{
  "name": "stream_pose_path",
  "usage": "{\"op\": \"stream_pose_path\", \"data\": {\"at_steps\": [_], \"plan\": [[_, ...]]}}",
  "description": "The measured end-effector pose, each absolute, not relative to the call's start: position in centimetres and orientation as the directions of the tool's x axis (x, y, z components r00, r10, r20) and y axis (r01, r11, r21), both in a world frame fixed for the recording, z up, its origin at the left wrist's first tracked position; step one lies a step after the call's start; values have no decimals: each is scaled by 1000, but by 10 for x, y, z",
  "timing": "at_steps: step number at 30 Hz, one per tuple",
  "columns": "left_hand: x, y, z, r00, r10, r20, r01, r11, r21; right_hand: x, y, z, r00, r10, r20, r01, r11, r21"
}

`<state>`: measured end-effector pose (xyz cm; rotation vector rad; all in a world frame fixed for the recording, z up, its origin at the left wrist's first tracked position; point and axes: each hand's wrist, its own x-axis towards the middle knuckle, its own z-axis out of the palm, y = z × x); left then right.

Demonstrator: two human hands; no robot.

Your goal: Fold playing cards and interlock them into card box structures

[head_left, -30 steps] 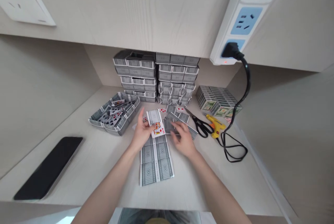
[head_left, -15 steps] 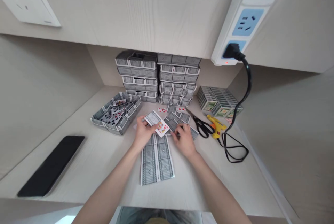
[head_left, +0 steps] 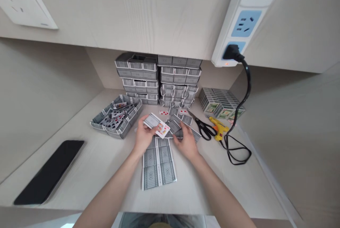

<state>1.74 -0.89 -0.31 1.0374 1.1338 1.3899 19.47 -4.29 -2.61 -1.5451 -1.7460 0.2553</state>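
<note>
My left hand (head_left: 143, 137) pinches a playing card piece (head_left: 152, 120), part grey patterned back and part a red-suit face card. Over a loose pile of grey-backed card pieces (head_left: 174, 124), my right hand (head_left: 187, 144) has its thumb and fingers apart. Its fingertips are at the pile; whether they press on a piece I cannot tell. Below both hands a flat panel of joined cards (head_left: 167, 167) lies on the desk, its far end partly covered by the left hand and the held piece. Small red-suit cards (head_left: 164, 112) lie beyond the pile.
A card-made tray (head_left: 120, 134) of loose cards stands at left, near a black phone-like slab (head_left: 50, 171). Stacked card boxes (head_left: 180, 75) rise behind. Black scissors (head_left: 205, 130), a yellow glue gun (head_left: 219, 128) with its cable, and card packs (head_left: 221, 104) sit at right.
The fingers of my right hand have spread from a pinch and reach further over the pile. My left hand keeps the card piece, now tilted a little flatter. The view has shifted slightly.
</note>
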Motion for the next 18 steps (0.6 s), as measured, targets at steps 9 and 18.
{"op": "stream_pose_path", "data": {"at_steps": [9, 18], "plan": [[5, 4, -3, -415, 909, 37, -228, -143, 963, 191, -53, -16, -12, 913, 408, 547, 348, -762], [9, -1, 5, -426, 905, 16, -270, -144, 952, 184, -58, -13, -96, 922, 375, 412, 380, -828]]}}
